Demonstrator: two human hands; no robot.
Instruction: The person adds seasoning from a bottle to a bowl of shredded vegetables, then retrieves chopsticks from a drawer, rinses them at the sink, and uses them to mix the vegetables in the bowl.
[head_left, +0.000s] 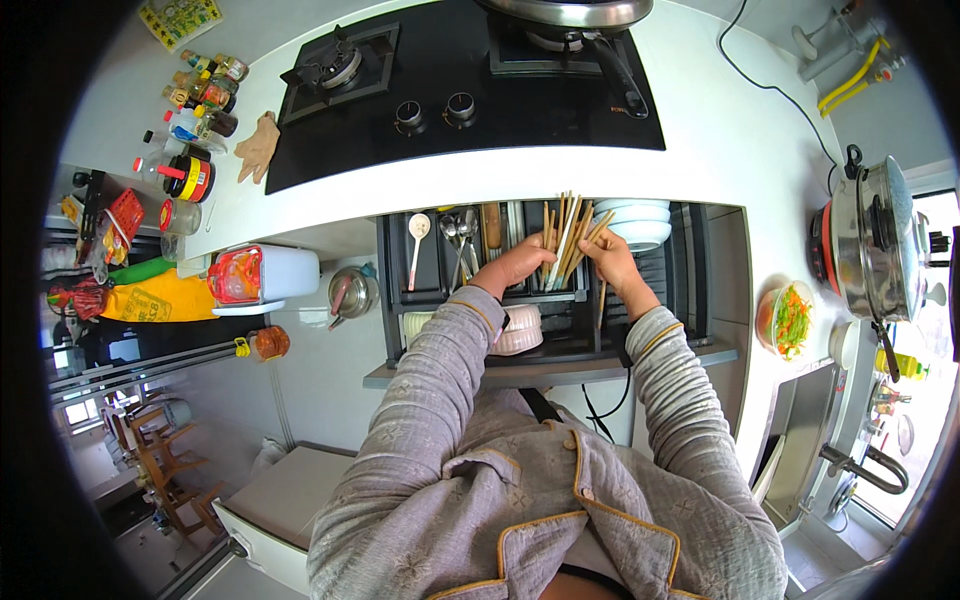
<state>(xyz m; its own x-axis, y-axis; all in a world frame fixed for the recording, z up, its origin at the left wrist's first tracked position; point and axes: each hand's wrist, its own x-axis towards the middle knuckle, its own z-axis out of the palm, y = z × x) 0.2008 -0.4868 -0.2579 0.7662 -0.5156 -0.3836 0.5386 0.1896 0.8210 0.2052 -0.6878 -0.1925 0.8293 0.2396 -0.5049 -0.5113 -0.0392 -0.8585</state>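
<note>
Over an open drawer (551, 369), my left hand (523, 262) and my right hand (609, 259) are at a bundle of chopsticks (574, 232), mostly wooden with some white ones. My right hand grips several wooden chopsticks fanned out towards the upper right. My left hand is closed around the left side of the bundle; how many it holds is hidden. One chopstick (602, 304) stands apart below my right hand. Left of the hands, a white spoon (418, 247) and metal spoons (459, 229) lie in the drawer compartments. Pale bowls (634, 223) are stacked at the right, pink bowls (519, 330) nearer me.
Above the drawer is a black gas hob (465, 142) with a pan (574, 11). Bottles (217, 120) and a glove (259, 148) lie at the left. On the right counter stand a bowl of cut vegetables (785, 320) and a steel pot (870, 232), near a sink (799, 442).
</note>
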